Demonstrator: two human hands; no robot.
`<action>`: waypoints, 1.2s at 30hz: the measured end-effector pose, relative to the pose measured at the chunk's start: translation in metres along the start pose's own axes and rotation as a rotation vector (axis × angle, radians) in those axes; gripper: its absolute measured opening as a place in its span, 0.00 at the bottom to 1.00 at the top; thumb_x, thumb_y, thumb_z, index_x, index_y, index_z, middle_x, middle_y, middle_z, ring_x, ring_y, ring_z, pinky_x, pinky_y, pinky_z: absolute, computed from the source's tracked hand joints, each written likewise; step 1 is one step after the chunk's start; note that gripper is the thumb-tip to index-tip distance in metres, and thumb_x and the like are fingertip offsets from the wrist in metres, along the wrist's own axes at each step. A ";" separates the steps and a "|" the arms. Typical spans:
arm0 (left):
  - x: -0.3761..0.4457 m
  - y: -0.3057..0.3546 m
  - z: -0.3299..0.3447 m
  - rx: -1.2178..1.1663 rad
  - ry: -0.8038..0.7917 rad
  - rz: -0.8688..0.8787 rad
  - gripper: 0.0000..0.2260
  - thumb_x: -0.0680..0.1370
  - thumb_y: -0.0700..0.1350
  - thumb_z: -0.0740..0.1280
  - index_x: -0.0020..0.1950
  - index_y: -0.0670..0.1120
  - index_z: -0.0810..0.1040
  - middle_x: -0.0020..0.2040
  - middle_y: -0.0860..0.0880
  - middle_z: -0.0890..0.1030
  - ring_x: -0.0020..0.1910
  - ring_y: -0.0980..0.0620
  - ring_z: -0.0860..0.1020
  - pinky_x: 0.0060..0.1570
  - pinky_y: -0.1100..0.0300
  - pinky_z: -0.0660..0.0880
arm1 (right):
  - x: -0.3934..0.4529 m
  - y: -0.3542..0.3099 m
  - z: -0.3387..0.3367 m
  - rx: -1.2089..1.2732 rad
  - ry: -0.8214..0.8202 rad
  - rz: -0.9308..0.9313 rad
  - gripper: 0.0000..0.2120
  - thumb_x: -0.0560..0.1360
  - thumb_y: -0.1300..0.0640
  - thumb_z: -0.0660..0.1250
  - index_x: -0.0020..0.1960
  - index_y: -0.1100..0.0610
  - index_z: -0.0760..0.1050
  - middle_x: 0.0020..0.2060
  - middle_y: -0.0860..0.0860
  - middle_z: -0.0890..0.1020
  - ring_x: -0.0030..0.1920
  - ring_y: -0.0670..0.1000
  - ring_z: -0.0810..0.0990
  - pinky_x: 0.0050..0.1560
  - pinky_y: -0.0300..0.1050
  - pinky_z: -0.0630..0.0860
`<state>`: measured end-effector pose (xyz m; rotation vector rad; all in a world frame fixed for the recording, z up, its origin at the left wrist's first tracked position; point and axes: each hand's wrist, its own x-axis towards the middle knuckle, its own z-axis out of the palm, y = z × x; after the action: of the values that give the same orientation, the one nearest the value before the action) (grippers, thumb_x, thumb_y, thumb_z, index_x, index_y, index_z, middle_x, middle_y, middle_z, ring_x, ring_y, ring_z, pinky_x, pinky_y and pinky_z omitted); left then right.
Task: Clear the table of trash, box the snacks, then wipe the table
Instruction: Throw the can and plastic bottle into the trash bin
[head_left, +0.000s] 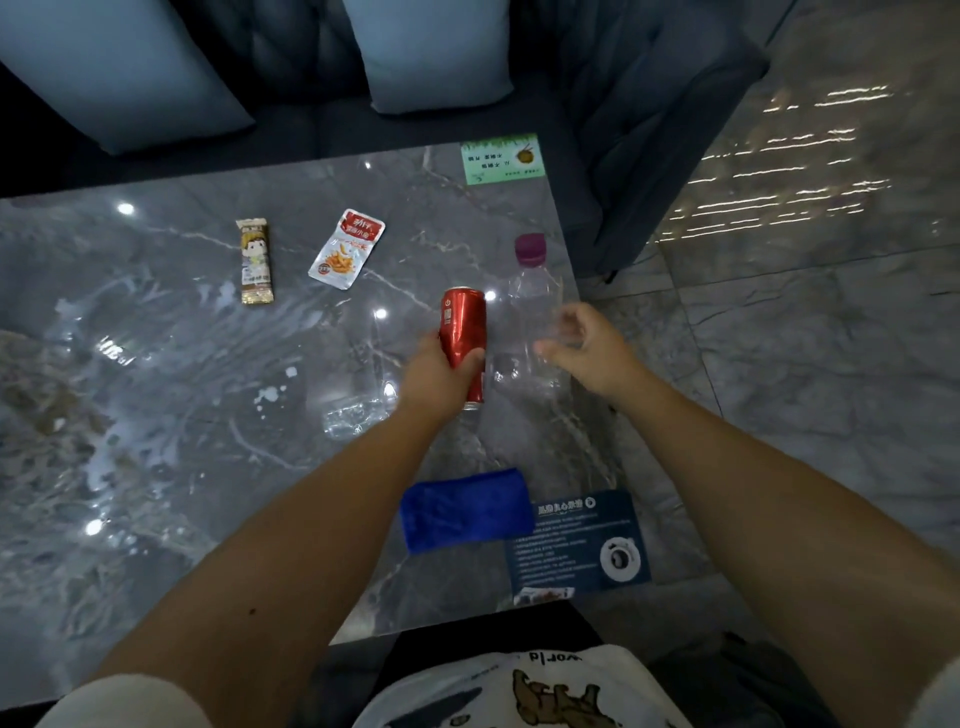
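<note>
white printed tee (519, 686) — short sleeves, bare forearms

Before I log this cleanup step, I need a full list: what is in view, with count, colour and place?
Can: one, red, held in the left hand above the table.
Bottle: one, clear with purple cap, upright near the table's right edge.
Snack packets: two; brown bar, white-red pouch, far side.
Cloth: one, blue, near edge.
Cards: green far corner, dark blue near corner.
Table: one, grey marble.
Cushions: two, pale blue, on the sofa behind.
Left hand: gripping the can.
Right hand: open beside the bottle.
</note>
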<state>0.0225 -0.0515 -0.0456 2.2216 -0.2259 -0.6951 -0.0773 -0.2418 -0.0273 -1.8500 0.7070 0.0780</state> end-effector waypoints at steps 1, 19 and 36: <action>-0.006 0.006 0.006 -0.042 -0.040 0.040 0.25 0.76 0.57 0.67 0.68 0.47 0.67 0.54 0.49 0.79 0.49 0.49 0.80 0.46 0.56 0.74 | -0.012 0.007 -0.012 0.053 0.071 0.018 0.31 0.62 0.37 0.73 0.60 0.47 0.70 0.57 0.47 0.77 0.55 0.47 0.77 0.53 0.44 0.75; 0.002 0.115 0.174 -0.184 -0.214 -0.010 0.25 0.78 0.58 0.64 0.69 0.45 0.68 0.59 0.45 0.79 0.55 0.46 0.79 0.55 0.51 0.75 | -0.011 0.155 -0.155 0.261 0.187 0.494 0.11 0.70 0.48 0.69 0.43 0.55 0.79 0.39 0.53 0.82 0.40 0.53 0.80 0.43 0.49 0.77; 0.077 0.065 0.329 -0.148 -0.009 -0.652 0.27 0.77 0.53 0.65 0.71 0.43 0.63 0.62 0.40 0.76 0.56 0.39 0.77 0.49 0.51 0.75 | 0.144 0.286 -0.180 -0.062 -0.150 0.776 0.23 0.69 0.46 0.71 0.52 0.66 0.78 0.47 0.61 0.83 0.45 0.59 0.83 0.45 0.51 0.80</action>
<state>-0.0895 -0.3331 -0.2092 2.1417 0.5557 -1.0224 -0.1526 -0.5250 -0.2492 -1.5094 1.2845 0.7367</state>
